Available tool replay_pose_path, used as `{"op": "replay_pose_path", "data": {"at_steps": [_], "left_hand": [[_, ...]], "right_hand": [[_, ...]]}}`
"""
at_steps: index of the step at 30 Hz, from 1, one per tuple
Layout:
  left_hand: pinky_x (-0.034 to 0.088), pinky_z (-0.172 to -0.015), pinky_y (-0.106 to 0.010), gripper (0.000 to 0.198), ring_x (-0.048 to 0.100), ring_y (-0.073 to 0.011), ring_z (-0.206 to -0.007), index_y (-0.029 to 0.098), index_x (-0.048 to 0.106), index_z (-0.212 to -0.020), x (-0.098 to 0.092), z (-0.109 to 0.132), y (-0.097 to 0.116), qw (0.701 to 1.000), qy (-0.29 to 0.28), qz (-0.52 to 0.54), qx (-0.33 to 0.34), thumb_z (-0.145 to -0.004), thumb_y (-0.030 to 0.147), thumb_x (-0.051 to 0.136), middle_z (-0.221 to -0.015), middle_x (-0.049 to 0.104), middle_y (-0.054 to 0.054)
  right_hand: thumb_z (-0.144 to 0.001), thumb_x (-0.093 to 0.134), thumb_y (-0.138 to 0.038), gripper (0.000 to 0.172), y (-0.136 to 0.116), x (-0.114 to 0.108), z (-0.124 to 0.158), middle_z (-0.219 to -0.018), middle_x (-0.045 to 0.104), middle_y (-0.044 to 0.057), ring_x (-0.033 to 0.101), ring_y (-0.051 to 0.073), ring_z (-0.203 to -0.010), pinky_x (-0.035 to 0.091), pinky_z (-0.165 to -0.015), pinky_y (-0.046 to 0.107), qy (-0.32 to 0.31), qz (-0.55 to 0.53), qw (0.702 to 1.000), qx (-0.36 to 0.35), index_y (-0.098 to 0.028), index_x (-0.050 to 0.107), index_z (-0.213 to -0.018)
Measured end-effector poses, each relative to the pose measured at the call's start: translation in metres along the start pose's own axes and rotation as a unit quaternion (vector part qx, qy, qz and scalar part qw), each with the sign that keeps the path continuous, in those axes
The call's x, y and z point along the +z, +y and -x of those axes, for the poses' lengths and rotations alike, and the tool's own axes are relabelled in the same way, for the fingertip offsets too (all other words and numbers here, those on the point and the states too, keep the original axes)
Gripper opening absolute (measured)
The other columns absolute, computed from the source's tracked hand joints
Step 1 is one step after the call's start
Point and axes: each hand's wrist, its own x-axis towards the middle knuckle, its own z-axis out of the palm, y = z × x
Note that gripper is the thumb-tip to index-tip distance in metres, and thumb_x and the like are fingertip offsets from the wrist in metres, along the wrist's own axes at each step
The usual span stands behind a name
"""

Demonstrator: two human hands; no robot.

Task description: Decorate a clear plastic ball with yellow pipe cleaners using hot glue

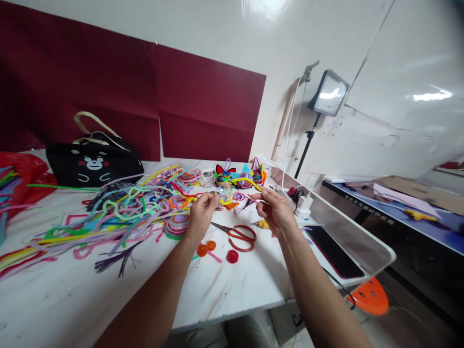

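My left hand is closed around a small clear round ball held above the white table. A yellow pipe cleaner arcs from that ball over to my right hand, whose fingers pinch its far end. Both hands hover over the table's middle, just in front of a row of small colourful pipe-cleaner figures. Below my hands lie red-handled scissors and a few coiled discs, orange and red.
A big tangle of coloured pipe cleaners covers the table's left. A black bear bag and a red plastic bag stand behind it. A phone and a power strip lie at right; an orange stool is below.
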Motion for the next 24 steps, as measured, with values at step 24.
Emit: {"op": "replay_pose_path", "data": {"at_steps": [24], "left_hand": [[0.044, -0.050, -0.019, 0.029, 0.052, -0.0087, -0.052, 0.019, 0.057, -0.071, -0.008, -0.014, -0.021, 0.994, 0.085, -0.051, 0.055, -0.079, 0.040, 0.075, -0.060, 0.051, 0.005]], "right_hand": [[-0.092, 0.056, -0.014, 0.027, 0.030, -0.038, 0.023, -0.110, 0.071, 0.010, 0.066, 0.020, -0.098, 0.044, -0.080, 0.026, -0.230, 0.754, 0.611, -0.065, -0.016, 0.070, -0.115]]}}
